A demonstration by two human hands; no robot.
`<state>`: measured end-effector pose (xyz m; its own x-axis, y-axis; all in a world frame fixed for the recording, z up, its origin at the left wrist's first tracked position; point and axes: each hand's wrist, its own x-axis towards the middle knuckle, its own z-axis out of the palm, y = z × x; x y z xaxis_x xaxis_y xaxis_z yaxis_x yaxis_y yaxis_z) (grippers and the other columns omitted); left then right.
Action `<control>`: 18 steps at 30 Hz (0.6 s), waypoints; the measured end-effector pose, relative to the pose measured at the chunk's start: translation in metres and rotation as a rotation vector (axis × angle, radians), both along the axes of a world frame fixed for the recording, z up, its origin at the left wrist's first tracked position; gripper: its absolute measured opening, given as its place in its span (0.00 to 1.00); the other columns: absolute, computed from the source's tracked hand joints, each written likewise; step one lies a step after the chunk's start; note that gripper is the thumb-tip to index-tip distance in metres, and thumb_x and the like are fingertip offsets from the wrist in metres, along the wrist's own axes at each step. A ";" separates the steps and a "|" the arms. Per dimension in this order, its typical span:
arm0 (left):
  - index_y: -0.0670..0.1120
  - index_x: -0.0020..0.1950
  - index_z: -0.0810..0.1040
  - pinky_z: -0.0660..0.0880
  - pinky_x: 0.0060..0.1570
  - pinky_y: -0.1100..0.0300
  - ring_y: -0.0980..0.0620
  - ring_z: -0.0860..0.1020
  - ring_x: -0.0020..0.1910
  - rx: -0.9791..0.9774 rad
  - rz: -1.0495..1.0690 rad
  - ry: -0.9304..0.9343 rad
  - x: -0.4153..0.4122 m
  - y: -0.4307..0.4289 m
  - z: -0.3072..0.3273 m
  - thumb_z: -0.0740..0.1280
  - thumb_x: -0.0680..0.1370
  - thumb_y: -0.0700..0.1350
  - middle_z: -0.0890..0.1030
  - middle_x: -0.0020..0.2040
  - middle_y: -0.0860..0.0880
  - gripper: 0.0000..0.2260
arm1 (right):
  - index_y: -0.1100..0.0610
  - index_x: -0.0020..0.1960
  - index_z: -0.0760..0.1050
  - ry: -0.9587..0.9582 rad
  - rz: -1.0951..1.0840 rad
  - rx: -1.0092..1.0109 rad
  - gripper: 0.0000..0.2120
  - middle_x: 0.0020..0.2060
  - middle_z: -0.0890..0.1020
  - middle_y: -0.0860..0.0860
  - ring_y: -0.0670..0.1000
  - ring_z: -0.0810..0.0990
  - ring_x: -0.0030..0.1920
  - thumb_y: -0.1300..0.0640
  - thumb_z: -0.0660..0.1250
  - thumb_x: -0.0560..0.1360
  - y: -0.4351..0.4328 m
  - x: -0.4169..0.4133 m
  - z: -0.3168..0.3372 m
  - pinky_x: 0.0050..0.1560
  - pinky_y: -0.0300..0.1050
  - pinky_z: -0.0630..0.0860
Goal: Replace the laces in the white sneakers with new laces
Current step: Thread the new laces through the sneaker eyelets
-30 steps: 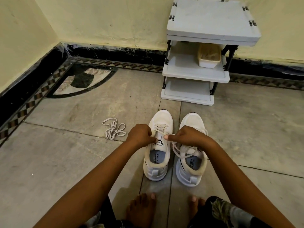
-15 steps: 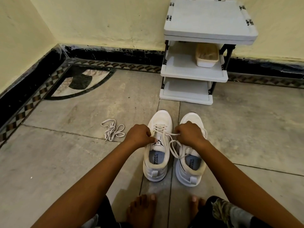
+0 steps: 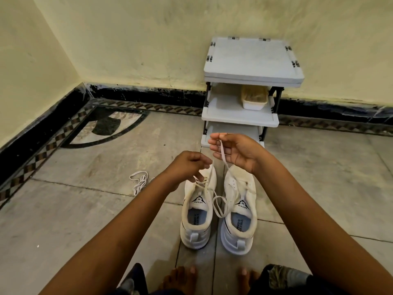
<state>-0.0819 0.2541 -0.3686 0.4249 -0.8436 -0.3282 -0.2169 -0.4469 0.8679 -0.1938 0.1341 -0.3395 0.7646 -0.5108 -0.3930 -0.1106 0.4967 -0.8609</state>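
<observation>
Two white sneakers stand side by side on the floor, heels toward me: the left sneaker [image 3: 196, 218] and the right sneaker [image 3: 239, 220]. A white lace [image 3: 219, 206] runs from the left sneaker's eyelets, loops between the shoes and rises to my right hand [image 3: 236, 153], which is lifted above the toes and pinches the lace's end. My left hand [image 3: 187, 165] hovers over the left sneaker's toe with fingers curled, pinching the lace near the eyelets. A second loose white lace [image 3: 139, 182] lies bunched on the floor to the left of the shoes.
A grey three-tier plastic rack [image 3: 251, 81] stands against the far wall, with a small white tub [image 3: 254, 100] on its middle shelf. Black skirting and patterned tile border run along the walls. My bare feet [image 3: 180, 277] are at the bottom edge.
My right hand has risen up and away from the shoes, drawing the lace out with it. My left hand lifted slightly over the left sneaker's toe. The camera tilted up.
</observation>
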 end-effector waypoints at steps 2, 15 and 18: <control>0.46 0.54 0.79 0.68 0.23 0.70 0.55 0.76 0.30 -0.015 -0.011 0.059 -0.005 0.001 0.006 0.57 0.79 0.39 0.80 0.55 0.45 0.12 | 0.59 0.49 0.75 -0.048 -0.009 0.057 0.12 0.44 0.80 0.53 0.49 0.79 0.44 0.62 0.53 0.80 0.003 0.001 0.006 0.52 0.45 0.75; 0.46 0.48 0.78 0.63 0.25 0.68 0.58 0.68 0.27 -0.074 -0.136 0.131 0.004 0.020 0.010 0.56 0.82 0.45 0.72 0.33 0.52 0.11 | 0.59 0.43 0.71 -0.156 -0.319 0.093 0.08 0.40 0.76 0.53 0.50 0.79 0.42 0.60 0.58 0.79 -0.009 0.001 0.019 0.45 0.45 0.78; 0.43 0.55 0.80 0.62 0.27 0.69 0.57 0.65 0.29 0.042 -0.105 -0.028 0.023 0.032 -0.001 0.57 0.82 0.43 0.71 0.34 0.52 0.12 | 0.58 0.42 0.70 -0.076 -0.484 0.081 0.08 0.41 0.73 0.52 0.50 0.78 0.42 0.60 0.58 0.79 -0.024 -0.009 -0.002 0.47 0.46 0.77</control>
